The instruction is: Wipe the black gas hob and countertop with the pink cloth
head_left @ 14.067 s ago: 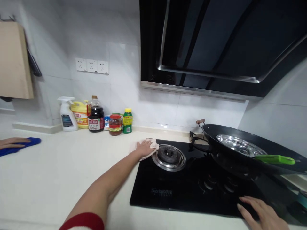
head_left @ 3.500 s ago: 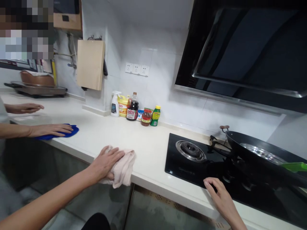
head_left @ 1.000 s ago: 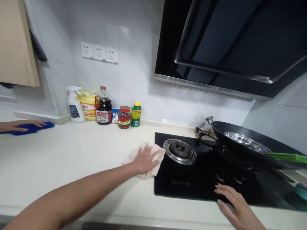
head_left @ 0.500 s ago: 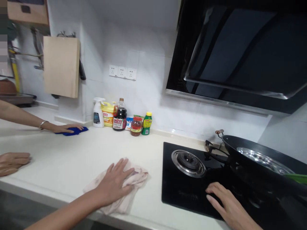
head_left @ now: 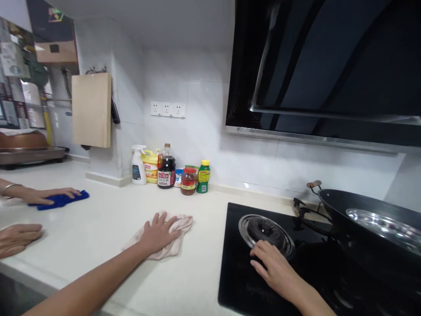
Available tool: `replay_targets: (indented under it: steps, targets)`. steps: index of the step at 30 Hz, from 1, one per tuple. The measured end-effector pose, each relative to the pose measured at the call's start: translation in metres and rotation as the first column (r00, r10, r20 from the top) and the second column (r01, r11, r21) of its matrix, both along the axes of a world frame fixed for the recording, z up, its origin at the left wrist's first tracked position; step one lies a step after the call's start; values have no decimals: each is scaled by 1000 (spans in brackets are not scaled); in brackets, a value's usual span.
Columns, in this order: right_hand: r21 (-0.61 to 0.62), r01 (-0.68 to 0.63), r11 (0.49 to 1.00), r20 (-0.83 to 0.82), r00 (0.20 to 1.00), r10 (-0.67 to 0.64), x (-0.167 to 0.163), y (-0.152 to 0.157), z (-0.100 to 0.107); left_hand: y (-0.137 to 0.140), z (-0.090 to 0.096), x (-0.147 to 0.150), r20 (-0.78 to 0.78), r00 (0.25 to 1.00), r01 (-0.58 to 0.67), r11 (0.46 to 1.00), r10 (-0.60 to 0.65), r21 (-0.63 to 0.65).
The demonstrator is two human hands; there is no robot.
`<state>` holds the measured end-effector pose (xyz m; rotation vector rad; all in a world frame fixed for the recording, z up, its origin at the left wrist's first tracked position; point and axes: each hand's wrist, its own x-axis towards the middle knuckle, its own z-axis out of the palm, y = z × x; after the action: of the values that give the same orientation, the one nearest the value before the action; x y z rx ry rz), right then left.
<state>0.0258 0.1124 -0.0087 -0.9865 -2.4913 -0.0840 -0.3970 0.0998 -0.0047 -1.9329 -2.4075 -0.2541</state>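
My left hand [head_left: 158, 235] lies flat with spread fingers on a pale pink cloth [head_left: 180, 224], pressing it against the white countertop [head_left: 197, 281]. Part of the cloth is hidden under the palm. To the right, my right hand [head_left: 270, 265] is over the black glass cooktop [head_left: 240, 285], at the near side of the round burner [head_left: 265, 228]. Its fingers curve slightly, the thumb is apart from them, and nothing shows between them. Whether its fingertips touch the glass, I cannot tell.
Another person's hand [head_left: 49, 195] rests on a blue cloth [head_left: 64, 201] at the left; their other hand [head_left: 19, 239] leans on the counter. A spray bottle [head_left: 138, 166], soy sauce bottle [head_left: 166, 169] and red-lidded jar [head_left: 189, 182] stand by the wall. A wok [head_left: 332, 199] sits at right, below the range hood [head_left: 312, 66].
My left hand and the pink cloth have slid away from the counter's front edge. My right hand has moved toward the burner. The other person's blue cloth has moved left and nearer. The view has shifted.
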Motion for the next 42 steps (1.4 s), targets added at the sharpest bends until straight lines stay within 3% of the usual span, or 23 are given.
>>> replay_targets:
  steps: [10,14,18,22,28,32,37,42]
  targets:
    - [-62,-122,991,25,992,124,-12,-22,8,139,14,54,53,997,-49,998,50,-33]
    - [-25,-73,997,26,997,74,-1,-16,9,160,16,86,51,999,1,999,1,-49]
    - [-39,-48,998,10,999,48,4,-9,12,130,14,121,39,987,157,985,-155,-71]
    - [-82,-57,995,-17,998,56,5,-7,12,65,10,144,22,954,301,952,-300,-59]
    - [-73,-78,994,-86,994,72,4,-8,11,-47,-3,135,39,905,424,905,-424,11]
    - [-67,-120,991,-115,987,111,2,-7,14,-92,-5,126,151,818,542,832,-555,122]
    - [71,-96,993,-225,968,110,1,-6,21,-84,5,145,337,751,512,823,-568,246]
    - [152,-228,962,-248,933,260,-14,-25,24,-29,7,177,220,813,549,836,-539,21]
